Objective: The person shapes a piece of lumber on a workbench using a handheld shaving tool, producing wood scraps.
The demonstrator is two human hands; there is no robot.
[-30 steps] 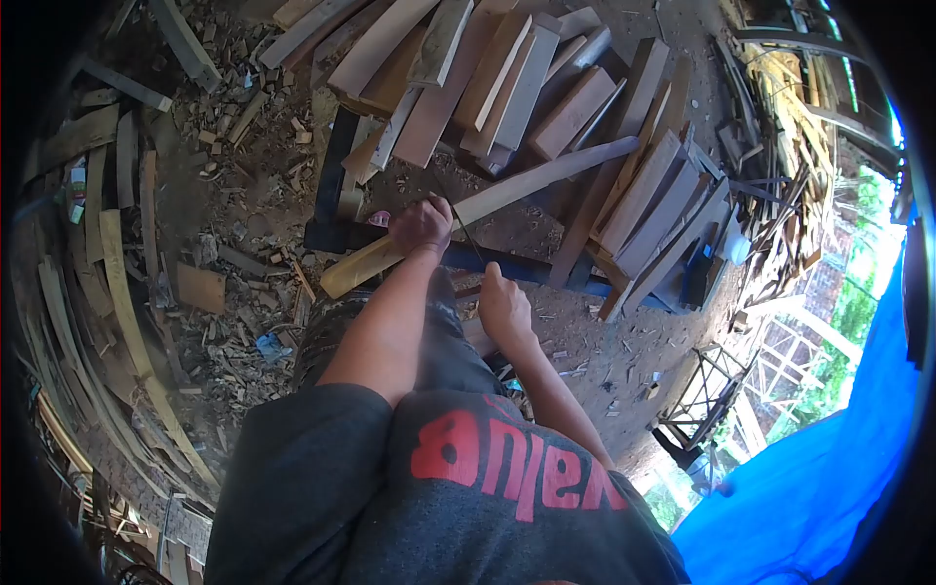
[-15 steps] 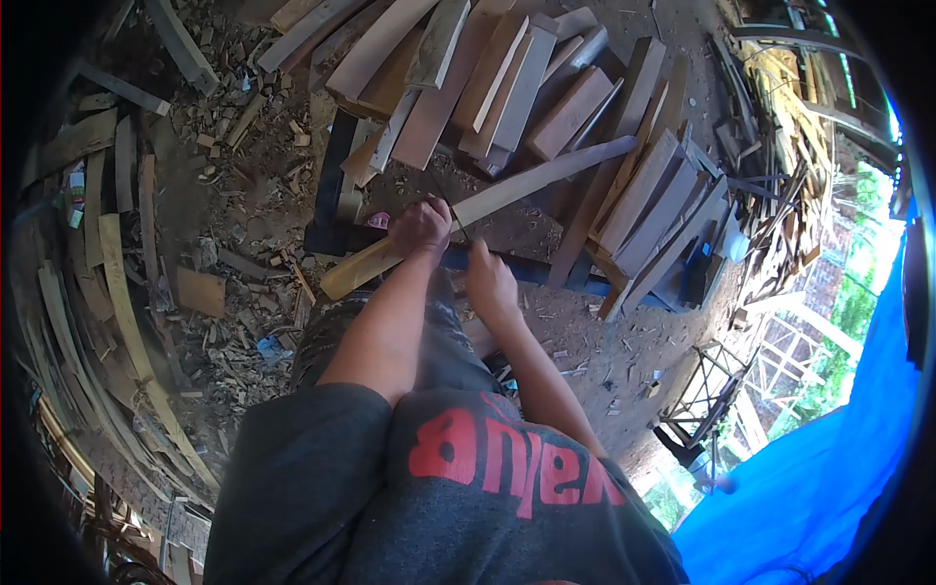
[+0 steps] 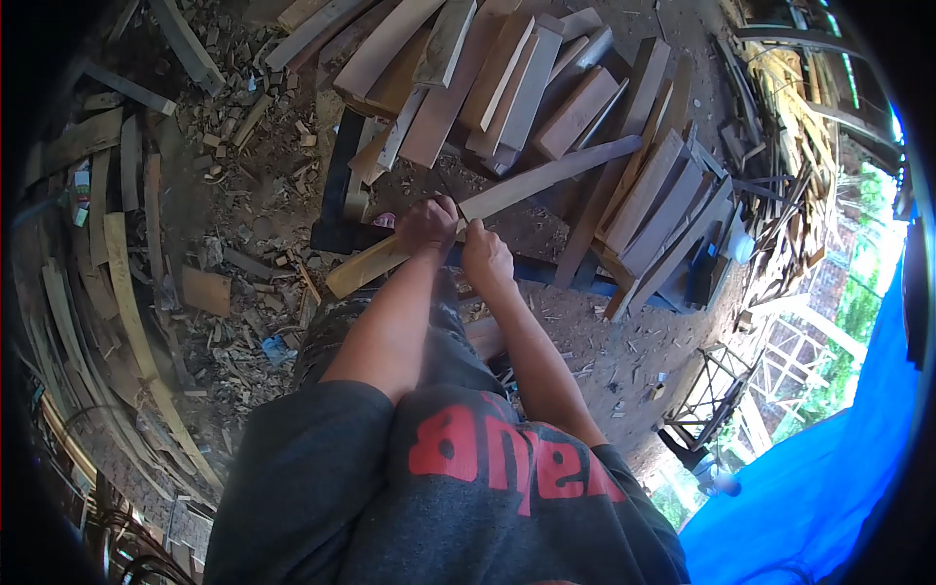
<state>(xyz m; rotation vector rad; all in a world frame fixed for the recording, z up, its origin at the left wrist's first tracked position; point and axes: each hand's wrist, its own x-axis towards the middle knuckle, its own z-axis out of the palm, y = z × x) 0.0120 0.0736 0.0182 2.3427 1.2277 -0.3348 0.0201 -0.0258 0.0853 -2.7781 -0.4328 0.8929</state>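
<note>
A pale wooden plank [image 3: 546, 178] slants across the bench frame from upper right to lower left. My left hand [image 3: 427, 224] is closed over the plank's middle, with its near end [image 3: 366, 270] sticking out to the left. Just right of it, my right hand [image 3: 487, 258] is closed at the plank's lower edge. A thin dark tool [image 3: 460, 212] crosses the plank between the hands, its handle end hidden in my right fist. Its exact kind cannot be made out.
Several stacked boards [image 3: 507, 83] lie beyond the hands, and more boards [image 3: 648, 210] lean at the right. A dark bench rail [image 3: 541, 272] runs below the plank. Wood scraps [image 3: 263, 146] litter the ground. Long slats [image 3: 127, 292] are piled left; a blue tarp [image 3: 819, 487] hangs right.
My right hand has moved up toward the plank, close beside my left hand. Less of the thin dark tool shows between them. The left hand stays on the plank.
</note>
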